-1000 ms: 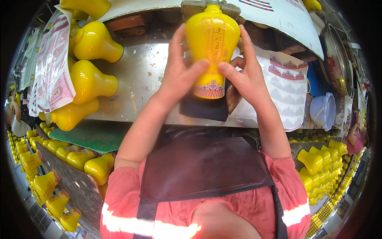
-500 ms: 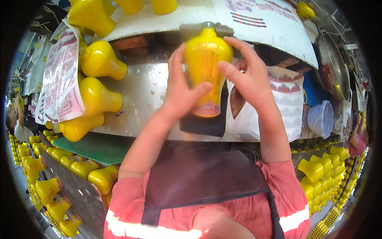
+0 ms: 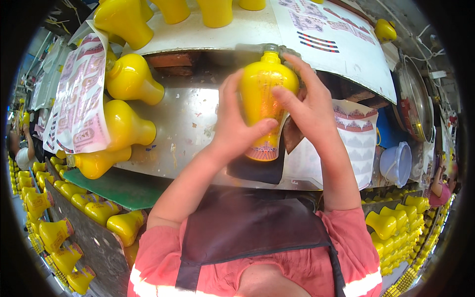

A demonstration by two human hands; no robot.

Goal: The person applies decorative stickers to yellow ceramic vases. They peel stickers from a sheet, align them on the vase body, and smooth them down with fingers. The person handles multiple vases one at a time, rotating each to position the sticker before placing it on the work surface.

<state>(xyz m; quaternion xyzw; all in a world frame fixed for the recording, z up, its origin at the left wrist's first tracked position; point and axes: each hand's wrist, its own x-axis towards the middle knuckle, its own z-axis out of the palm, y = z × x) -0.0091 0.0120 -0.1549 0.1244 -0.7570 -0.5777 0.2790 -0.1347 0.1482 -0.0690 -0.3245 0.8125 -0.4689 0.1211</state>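
A glossy yellow bottle point(image 3: 260, 106) with a clear glass neck lies between my two hands over the workbench. Its body carries a reddish printed decal, and a patterned band rings its narrow base. My left hand point(image 3: 237, 114) wraps the left side, its thumb lying across the lower front. Along the right shoulder my right hand point(image 3: 311, 101) curls its fingers, with the thumb pressed on the decal. Below the base is a dark cloth point(image 3: 252, 173). A sheet of patterned decals point(image 3: 351, 148) lies to the right of the bottle.
More yellow bottles point(image 3: 131, 123) lie at the left bench edge, near a pink decal sheet point(image 3: 81, 114). A white board point(image 3: 346, 59) with decals spans the far side. At right hangs a pale bucket point(image 3: 397, 163). Stacked bottles point(image 3: 396, 222) fill both sides; other people are in the background.
The whole view has shifted, so bench and bottle sit lower in the picture. My right thumb has slid slightly left and up across the bottle's front. Both hands keep their hold.
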